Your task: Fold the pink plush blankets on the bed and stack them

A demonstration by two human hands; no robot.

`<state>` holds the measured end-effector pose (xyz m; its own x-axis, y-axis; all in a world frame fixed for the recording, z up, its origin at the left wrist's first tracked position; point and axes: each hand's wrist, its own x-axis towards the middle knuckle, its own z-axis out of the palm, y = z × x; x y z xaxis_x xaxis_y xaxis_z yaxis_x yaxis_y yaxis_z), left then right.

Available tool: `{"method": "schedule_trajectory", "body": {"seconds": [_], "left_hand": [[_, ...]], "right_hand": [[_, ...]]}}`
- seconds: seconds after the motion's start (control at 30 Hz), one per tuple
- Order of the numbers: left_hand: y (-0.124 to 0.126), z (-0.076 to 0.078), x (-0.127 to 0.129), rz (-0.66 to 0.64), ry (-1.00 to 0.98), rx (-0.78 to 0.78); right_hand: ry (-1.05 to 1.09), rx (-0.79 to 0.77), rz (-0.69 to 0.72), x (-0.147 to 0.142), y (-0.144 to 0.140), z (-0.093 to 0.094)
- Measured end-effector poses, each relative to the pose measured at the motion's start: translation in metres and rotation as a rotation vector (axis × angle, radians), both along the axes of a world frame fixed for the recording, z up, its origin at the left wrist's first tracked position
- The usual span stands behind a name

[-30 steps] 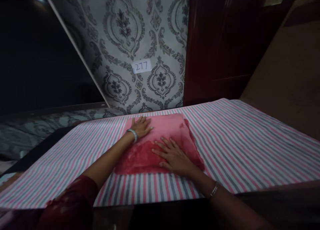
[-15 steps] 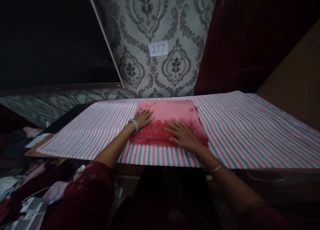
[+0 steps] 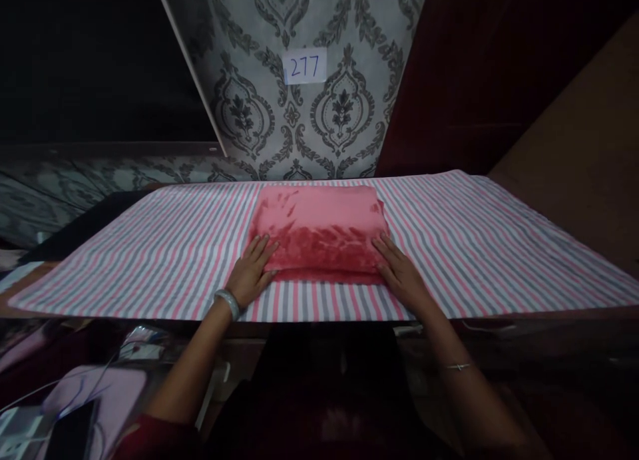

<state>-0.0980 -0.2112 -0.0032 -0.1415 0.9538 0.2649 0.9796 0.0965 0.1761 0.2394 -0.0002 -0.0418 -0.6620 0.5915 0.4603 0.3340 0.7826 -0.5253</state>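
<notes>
A folded red-pink plush cloth [image 3: 319, 230] lies flat on a striped tablecloth [image 3: 184, 247] of pink, grey and white. Darker streaks mark its soft surface, and its folded layers show along the near edge. My left hand [image 3: 249, 270], with a bangle on the wrist, rests at the cloth's near left corner, fingers stretched out over its edge. At the near right side, my right hand [image 3: 402, 273] touches the cloth's edge with extended fingers. Neither hand grips the cloth.
Behind the table is a patterned wall with a paper label [image 3: 305, 66] reading 277. A large dark screen [image 3: 100, 67] stands at the left back. A dark red panel [image 3: 449, 74] rises at the right. Below left lie a phone [image 3: 72, 433] and cables.
Both hands have moved from the top of the folded cloth outward to its near left and right edges. The camera view has shifted slightly. The streaks on the plush have changed.
</notes>
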Motion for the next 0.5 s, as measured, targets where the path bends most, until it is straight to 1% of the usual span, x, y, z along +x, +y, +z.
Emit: {"method": "schedule_trajectory", "body": {"seconds": [0.1,0.2,0.27,0.33,0.43,0.5], "left_hand": [[-0.006,0.002,0.002,-0.020,-0.013,0.043],[-0.015,-0.001,0.005,0.040,-0.015,0.144],[-0.020,-0.005,0.006,0.109,-0.079,0.213],[-0.023,-0.008,0.006,0.187,-0.214,0.277],[-0.024,-0.007,0.006,0.358,-0.443,0.384],[-0.023,-0.003,0.007,0.459,-0.528,0.418]], "right_hand": [[0.038,-0.049,-0.020,0.002,-0.004,0.004],[0.117,-0.109,-0.114,0.006,-0.006,0.003],[0.204,-0.179,-0.219,0.008,-0.005,0.001],[0.284,-0.250,-0.301,0.009,-0.003,0.000],[0.367,-0.282,-0.317,0.007,0.000,0.002],[0.422,-0.269,-0.288,0.006,-0.001,0.005]]}}
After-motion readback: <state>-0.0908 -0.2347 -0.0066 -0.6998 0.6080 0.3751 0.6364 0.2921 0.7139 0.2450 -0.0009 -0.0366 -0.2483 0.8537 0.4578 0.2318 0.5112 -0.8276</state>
